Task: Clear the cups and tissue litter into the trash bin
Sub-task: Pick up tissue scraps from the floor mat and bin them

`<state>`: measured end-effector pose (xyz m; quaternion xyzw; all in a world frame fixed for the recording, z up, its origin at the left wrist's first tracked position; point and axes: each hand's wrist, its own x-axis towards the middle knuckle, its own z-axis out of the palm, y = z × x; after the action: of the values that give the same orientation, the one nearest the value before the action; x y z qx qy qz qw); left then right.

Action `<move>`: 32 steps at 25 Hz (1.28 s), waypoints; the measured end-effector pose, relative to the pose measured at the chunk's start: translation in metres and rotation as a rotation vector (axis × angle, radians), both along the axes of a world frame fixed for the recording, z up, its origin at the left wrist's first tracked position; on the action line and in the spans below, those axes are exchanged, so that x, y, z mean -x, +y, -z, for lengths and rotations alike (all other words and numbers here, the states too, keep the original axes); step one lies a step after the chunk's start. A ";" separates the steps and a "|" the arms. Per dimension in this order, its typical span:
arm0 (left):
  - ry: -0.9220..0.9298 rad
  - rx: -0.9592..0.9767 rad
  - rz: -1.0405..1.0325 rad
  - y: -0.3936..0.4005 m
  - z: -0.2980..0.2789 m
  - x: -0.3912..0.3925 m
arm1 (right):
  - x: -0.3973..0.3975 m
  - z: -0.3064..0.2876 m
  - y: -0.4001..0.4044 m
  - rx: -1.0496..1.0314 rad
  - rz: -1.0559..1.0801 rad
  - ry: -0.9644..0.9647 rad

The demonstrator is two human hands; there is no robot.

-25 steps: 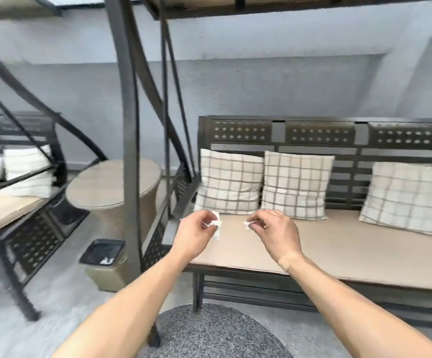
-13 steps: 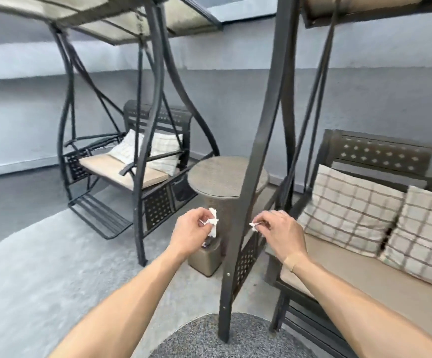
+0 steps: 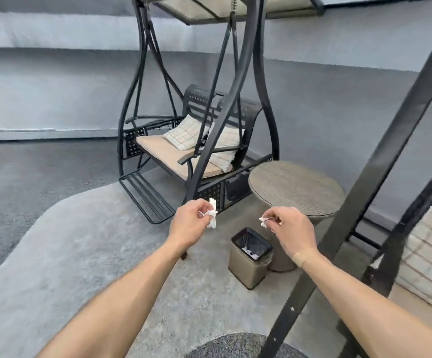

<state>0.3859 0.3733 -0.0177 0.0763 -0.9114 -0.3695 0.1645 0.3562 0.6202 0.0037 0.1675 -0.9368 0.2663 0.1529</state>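
My left hand (image 3: 190,224) is pinched around a crumpled white tissue (image 3: 212,215) held out in front of me. My right hand (image 3: 291,229) pinches a smaller white tissue scrap (image 3: 263,221) between thumb and fingers. Both hands hover at about the same height. The tan trash bin (image 3: 248,264), lined with a black bag, stands on the floor between and below them, nearer the right hand. Some white litter lies inside the bin. No cups are in view.
A round woven side table (image 3: 296,188) stands just behind the bin. A black swing bench (image 3: 184,156) with checked pillows is beyond it. A slanted black frame post (image 3: 365,177) crosses my right side, by a second bench's pillow (image 3: 427,257). A grey rug (image 3: 80,254) covers the floor.
My view has swung left and down, off the near bench; the trash bin now shows fully beneath my hands. Both hands keep their tissue pieces and have spread further apart.
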 end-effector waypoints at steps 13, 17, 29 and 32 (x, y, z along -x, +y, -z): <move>-0.042 -0.004 -0.017 -0.061 0.018 0.195 | 0.222 0.021 -0.063 0.041 -0.032 -0.005; -0.062 -0.001 -0.021 -0.056 0.012 0.282 | 0.311 0.020 -0.059 0.078 -0.010 -0.011; -0.127 -0.023 0.094 -0.050 0.039 0.494 | 0.491 0.048 -0.054 0.079 0.104 -0.078; -0.129 -0.033 0.208 -0.040 0.051 0.553 | 0.523 0.059 -0.044 0.049 0.208 -0.088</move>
<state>-0.1674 0.3329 -0.0685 0.0076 -0.9168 -0.3939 0.0651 -0.1670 0.5764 -0.0553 0.0536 -0.9482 0.2789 0.1424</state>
